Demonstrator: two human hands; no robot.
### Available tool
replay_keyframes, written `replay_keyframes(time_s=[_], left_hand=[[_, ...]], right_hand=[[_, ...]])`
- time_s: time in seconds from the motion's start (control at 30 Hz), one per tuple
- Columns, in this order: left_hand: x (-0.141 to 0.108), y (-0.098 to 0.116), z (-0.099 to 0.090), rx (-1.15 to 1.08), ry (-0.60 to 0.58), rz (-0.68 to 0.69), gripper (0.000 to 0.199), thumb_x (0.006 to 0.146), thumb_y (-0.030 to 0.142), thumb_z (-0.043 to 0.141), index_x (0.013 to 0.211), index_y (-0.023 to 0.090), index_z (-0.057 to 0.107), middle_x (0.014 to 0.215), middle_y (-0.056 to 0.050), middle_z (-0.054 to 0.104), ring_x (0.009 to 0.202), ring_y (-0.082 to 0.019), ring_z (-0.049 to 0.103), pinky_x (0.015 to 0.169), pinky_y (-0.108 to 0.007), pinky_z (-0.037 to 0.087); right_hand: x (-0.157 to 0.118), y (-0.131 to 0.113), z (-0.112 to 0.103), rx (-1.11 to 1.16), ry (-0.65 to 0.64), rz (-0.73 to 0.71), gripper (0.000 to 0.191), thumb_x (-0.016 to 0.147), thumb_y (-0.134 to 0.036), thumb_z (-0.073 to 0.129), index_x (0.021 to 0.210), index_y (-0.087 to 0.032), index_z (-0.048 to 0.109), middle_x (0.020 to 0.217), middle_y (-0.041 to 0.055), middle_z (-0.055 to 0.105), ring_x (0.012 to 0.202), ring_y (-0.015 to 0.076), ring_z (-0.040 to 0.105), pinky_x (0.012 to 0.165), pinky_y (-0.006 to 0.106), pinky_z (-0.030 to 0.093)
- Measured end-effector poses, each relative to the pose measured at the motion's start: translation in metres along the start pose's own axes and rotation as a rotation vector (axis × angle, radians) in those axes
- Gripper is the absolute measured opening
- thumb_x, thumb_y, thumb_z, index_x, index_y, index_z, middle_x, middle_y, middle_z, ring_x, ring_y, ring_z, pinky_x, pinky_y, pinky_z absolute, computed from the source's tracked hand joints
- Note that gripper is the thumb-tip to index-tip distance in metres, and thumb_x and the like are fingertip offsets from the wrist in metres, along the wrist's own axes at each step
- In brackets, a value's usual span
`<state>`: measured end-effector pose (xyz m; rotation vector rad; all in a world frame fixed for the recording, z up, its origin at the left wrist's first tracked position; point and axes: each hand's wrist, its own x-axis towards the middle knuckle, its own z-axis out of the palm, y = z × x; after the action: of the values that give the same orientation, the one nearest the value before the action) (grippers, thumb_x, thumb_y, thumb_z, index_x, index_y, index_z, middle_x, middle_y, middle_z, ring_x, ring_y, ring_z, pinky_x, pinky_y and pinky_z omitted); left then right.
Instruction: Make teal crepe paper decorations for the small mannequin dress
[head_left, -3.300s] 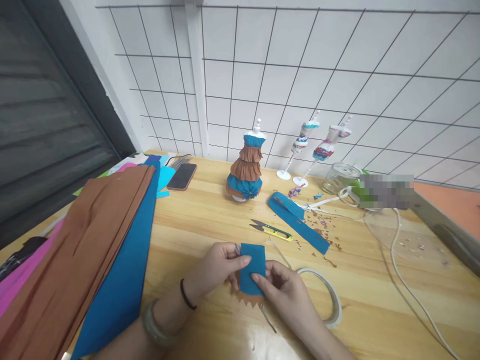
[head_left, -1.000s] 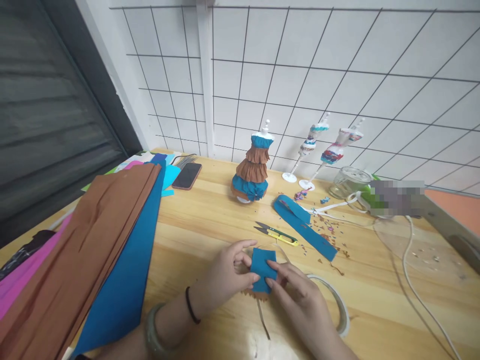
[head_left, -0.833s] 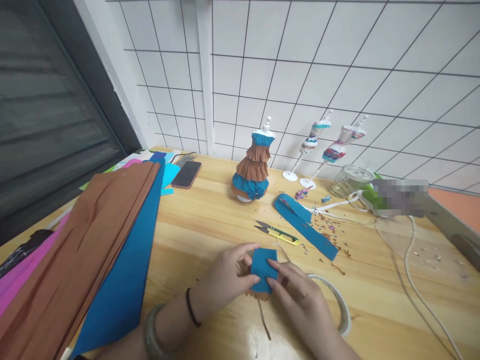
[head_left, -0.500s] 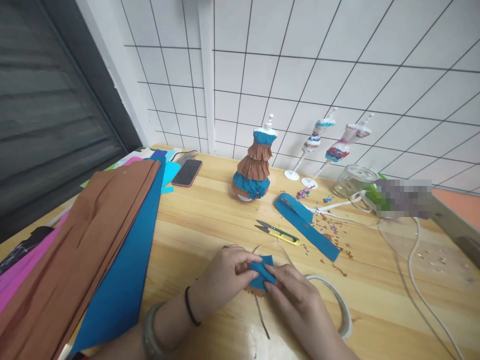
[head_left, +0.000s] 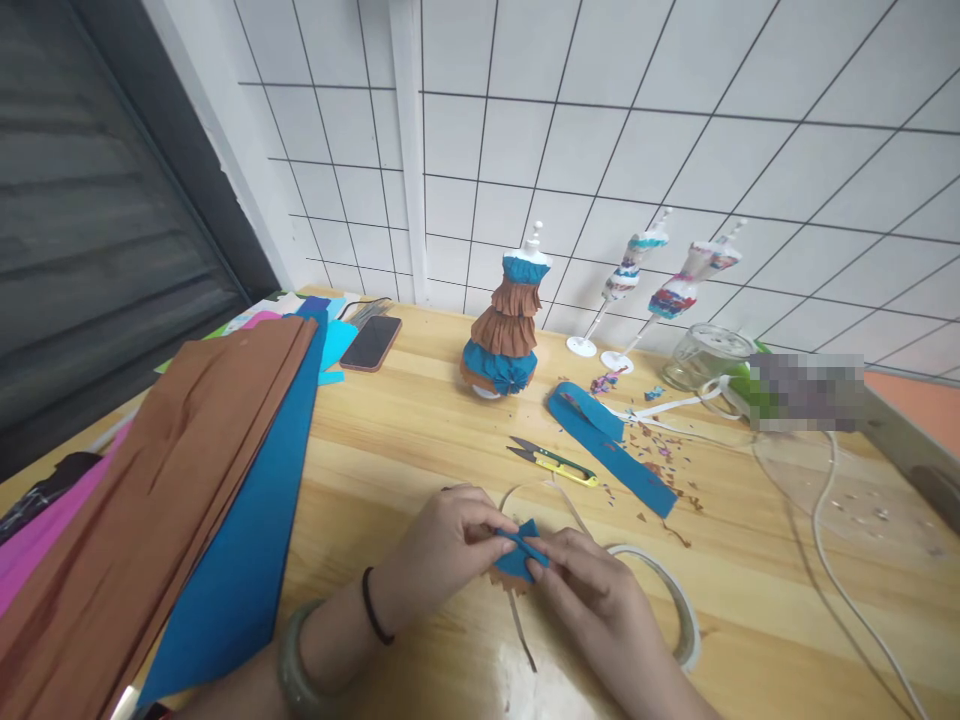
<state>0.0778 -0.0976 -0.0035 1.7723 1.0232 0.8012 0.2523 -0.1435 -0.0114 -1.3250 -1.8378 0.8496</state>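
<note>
Between my hands is a small piece of blue crepe paper [head_left: 517,562], pinched into a fold, with a brown ragged-edged layer [head_left: 510,582] under it. My left hand [head_left: 457,535] grips its upper left part between thumb and forefinger. On the other side, my right hand [head_left: 589,580] pinches the right part the same way. A thin strip [head_left: 521,630] trails below the paper toward me. Thread snips [head_left: 553,462] with yellow and green handles lie just beyond my hands. A roll of white tape [head_left: 686,610] lies partly behind my right hand.
Long folded brown [head_left: 172,450] and blue paper [head_left: 240,570] cover the left side, near a phone [head_left: 372,343]. A small dress form [head_left: 506,335] wears brown and blue ruffles. Two more forms [head_left: 628,268] stand by a glass jar [head_left: 701,357]. A blue strip [head_left: 622,460] lies among paper scraps.
The blue paper is pinched into a narrower fold at its middle, and its top edge looks more gathered. Both hands keep their grip; the whole view has shifted slightly.
</note>
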Motion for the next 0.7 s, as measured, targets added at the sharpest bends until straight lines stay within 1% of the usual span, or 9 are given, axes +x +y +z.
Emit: replay_keyframes(time_s=[0.2,0.3,0.4,0.5,0.57,0.6,0.63,0.67,0.7], left_hand=[[-0.001,0.001,-0.001,-0.006,-0.001,0.0,0.015,0.068,0.014,0.06,0.079,0.017,0.07,0.073,-0.003,0.062,0.07,-0.013,0.057,0.061,-0.021,0.043],[-0.001,0.001,-0.001,0.029,0.004,0.009,0.014,0.069,0.013,0.059,0.077,0.017,0.069,0.071,-0.003,0.061,0.069,-0.013,0.056,0.061,-0.021,0.042],[0.0,0.002,0.0,0.059,0.015,0.019,0.014,0.068,0.012,0.059,0.076,0.018,0.068,0.07,-0.002,0.06,0.068,-0.012,0.055,0.062,-0.022,0.042],[-0.001,0.004,-0.001,0.046,0.116,0.006,0.021,0.064,0.014,0.063,0.085,0.018,0.062,0.076,-0.002,0.059,0.071,-0.012,0.054,0.062,-0.021,0.042],[-0.001,0.006,-0.001,-0.012,0.213,-0.047,0.018,0.065,0.02,0.065,0.081,0.016,0.056,0.07,0.0,0.056,0.064,-0.011,0.052,0.056,-0.02,0.041],[-0.002,0.007,-0.001,-0.07,0.221,-0.09,0.017,0.066,0.025,0.064,0.075,0.016,0.053,0.064,0.001,0.054,0.058,-0.009,0.05,0.052,-0.019,0.039],[-0.002,0.007,-0.001,-0.152,0.183,-0.146,0.019,0.069,0.031,0.062,0.07,0.016,0.051,0.059,0.002,0.053,0.051,-0.008,0.048,0.047,-0.018,0.037],[-0.002,0.008,-0.001,-0.259,0.096,-0.214,0.025,0.071,0.038,0.059,0.066,0.015,0.049,0.055,0.001,0.053,0.046,-0.008,0.048,0.043,-0.018,0.036],[-0.002,0.009,-0.001,-0.385,-0.02,-0.291,0.033,0.073,0.046,0.054,0.065,0.014,0.049,0.055,-0.001,0.055,0.044,-0.009,0.049,0.039,-0.018,0.035]], right_hand=[[0.0,-0.002,0.001,0.079,0.055,0.044,0.02,0.08,-0.025,0.054,0.092,-0.023,0.07,0.073,0.0059,0.064,0.069,0.0188,0.06,0.062,0.027,0.048],[-0.001,-0.001,0.0,0.047,0.032,-0.007,0.023,0.082,-0.021,0.051,0.097,-0.024,0.068,0.073,0.0058,0.063,0.068,0.018,0.059,0.061,0.027,0.047],[-0.001,0.001,-0.001,0.014,0.027,-0.099,0.028,0.082,-0.015,0.049,0.102,-0.025,0.066,0.074,0.005,0.06,0.068,0.017,0.058,0.059,0.026,0.047],[-0.003,0.002,-0.004,-0.054,0.133,-0.191,0.034,0.081,-0.011,0.047,0.105,-0.027,0.063,0.07,0.003,0.054,0.062,0.0149,0.055,0.052,0.024,0.045],[-0.005,0.003,-0.007,-0.137,0.245,-0.249,0.038,0.08,-0.008,0.047,0.109,-0.028,0.061,0.066,0.0006,0.047,0.054,0.0128,0.05,0.045,0.023,0.041],[-0.007,0.003,-0.009,-0.187,0.289,-0.279,0.04,0.079,-0.006,0.048,0.111,-0.028,0.06,0.064,-0.0004,0.044,0.052,0.012,0.048,0.043,0.022,0.039],[-0.009,0.003,-0.011,-0.24,0.317,-0.309,0.042,0.078,-0.005,0.049,0.112,-0.027,0.059,0.064,-0.0007,0.043,0.051,0.0118,0.047,0.042,0.022,0.038],[-0.011,0.003,-0.012,-0.293,0.329,-0.339,0.042,0.078,-0.005,0.05,0.113,-0.026,0.058,0.064,-0.0003,0.044,0.051,0.012,0.047,0.042,0.022,0.038],[-0.012,0.003,-0.013,-0.338,0.324,-0.367,0.042,0.078,-0.005,0.051,0.113,-0.025,0.059,0.065,0.0006,0.046,0.053,0.0127,0.049,0.043,0.023,0.039]])
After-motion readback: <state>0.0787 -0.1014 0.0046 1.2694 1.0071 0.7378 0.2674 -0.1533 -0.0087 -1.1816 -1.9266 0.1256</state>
